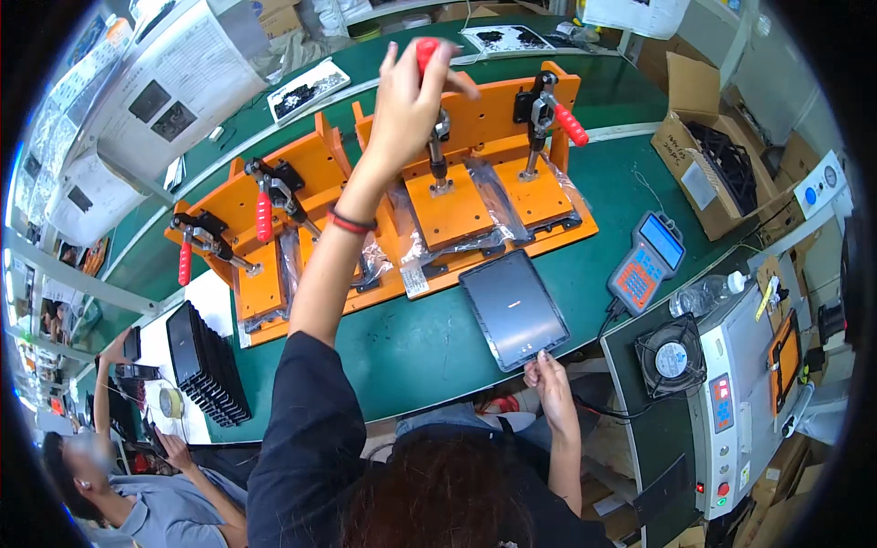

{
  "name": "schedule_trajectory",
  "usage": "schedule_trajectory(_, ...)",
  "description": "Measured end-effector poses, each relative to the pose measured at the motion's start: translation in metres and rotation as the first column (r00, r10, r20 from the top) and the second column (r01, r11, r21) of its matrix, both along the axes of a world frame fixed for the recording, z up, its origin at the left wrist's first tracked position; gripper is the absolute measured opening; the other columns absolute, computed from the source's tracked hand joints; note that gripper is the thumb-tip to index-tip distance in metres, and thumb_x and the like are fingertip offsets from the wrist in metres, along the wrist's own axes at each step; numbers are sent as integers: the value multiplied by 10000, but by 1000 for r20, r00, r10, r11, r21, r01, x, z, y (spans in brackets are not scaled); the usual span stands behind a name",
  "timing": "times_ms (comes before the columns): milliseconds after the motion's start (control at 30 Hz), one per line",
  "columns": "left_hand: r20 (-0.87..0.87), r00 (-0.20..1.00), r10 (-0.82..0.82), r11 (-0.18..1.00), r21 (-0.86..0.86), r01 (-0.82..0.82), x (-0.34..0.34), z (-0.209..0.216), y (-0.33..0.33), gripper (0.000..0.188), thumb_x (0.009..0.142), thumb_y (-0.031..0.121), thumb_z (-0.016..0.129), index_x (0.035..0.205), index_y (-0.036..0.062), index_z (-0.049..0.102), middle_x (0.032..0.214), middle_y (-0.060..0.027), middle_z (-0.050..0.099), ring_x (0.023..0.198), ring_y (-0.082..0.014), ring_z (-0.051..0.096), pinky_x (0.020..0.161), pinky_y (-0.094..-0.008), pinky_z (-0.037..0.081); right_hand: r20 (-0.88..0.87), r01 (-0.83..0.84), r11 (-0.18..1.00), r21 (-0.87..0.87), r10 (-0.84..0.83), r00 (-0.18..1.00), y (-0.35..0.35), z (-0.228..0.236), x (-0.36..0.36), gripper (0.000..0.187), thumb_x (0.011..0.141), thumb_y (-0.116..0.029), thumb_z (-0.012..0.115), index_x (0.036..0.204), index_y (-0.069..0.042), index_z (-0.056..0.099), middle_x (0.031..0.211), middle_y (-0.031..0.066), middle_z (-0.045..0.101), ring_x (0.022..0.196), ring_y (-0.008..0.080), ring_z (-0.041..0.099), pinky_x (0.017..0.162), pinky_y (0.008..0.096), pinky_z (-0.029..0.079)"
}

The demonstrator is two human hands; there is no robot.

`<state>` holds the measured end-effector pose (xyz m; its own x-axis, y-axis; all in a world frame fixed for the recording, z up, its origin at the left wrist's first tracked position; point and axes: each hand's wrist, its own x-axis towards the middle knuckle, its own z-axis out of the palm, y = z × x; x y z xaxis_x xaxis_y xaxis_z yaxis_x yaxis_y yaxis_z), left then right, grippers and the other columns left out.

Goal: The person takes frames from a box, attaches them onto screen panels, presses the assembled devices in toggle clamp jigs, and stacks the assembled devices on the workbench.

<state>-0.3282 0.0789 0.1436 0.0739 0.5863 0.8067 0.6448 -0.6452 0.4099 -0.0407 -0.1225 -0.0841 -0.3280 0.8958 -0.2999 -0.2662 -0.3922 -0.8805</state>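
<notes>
My left hand (pixel 411 100) reaches far forward, its fingers around the upright red handle of a toggle clamp (pixel 427 52) on the right orange fixture (pixel 477 121). Under that clamp, its plunger meets an orange pressing plate (pixel 448 212). Clear plastic film sticks out around the plate. With its fingertips, my right hand (pixel 551 391) pinches the near edge of a flat dark tablet-like panel (pixel 514 306), which lies over the green bench in front of the fixture. A second toggle clamp (pixel 544 114) on this fixture has its red handle angled down to the right.
Left stands another orange fixture (pixel 260 297) with two red-handled clamps. Beyond it are stacked dark panels (pixel 206 365) and a co-worker (pixel 155 502). Rightward lie a handheld keypad device (pixel 647 263), bottle (pixel 708 295), fan (pixel 670 357), control-panel machine (pixel 731 402) and open carton (pixel 699 173).
</notes>
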Motion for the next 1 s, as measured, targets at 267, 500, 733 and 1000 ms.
schedule_trajectory(267, 421, 854, 308, 889, -447, -100, -78, -9, 77, 738, 850, 373, 635, 1271, -139, 309, 1023, -213, 609, 898, -251, 592, 805, -341, 490, 44, -140, 979, 149, 135, 990, 47, -12, -68, 371, 1012, -354, 390, 839, -51, 518, 702, -23, 439, 632, 71, 379, 589, 218, 322)
schedule_trajectory(500, 352, 930, 105, 993, 22, -120, -19, -58, -63, 315, 903, 122, 562, 1165, -22, 464, 1101, -161, 514, 1039, -255, 533, 912, -349, 431, 86, -158, 978, 138, 147, 985, 112, -19, -128, 408, 996, -389, 428, 824, -43, 558, 635, -29, 468, 529, 48, 393, 478, 199, 315)
schedule_trajectory(733, 377, 826, 419, 886, -370, -281, -7, -170, -220, 274, 860, -5, 536, 1131, -27, 499, 1059, -161, 527, 1016, -272, 567, 893, -352, 451, 82, -332, 939, 93, 326, 942, 118, -16, -132, 404, 994, -387, 438, 773, -54, 493, 605, -38, 394, 497, 57, 354, 445, 210, 293)
schedule_trajectory(1000, 161, 851, 500, 760, -553, -342, 19, -228, -282, 270, 828, -8, 546, 1094, -34, 507, 1078, -193, 526, 1040, -343, 505, 937, -406, 394, 125, -319, 946, 64, 310, 943, 130, 5, -130, 385, 993, -384, 441, 779, -65, 474, 610, -43, 373, 491, 53, 345, 432, 199, 276)
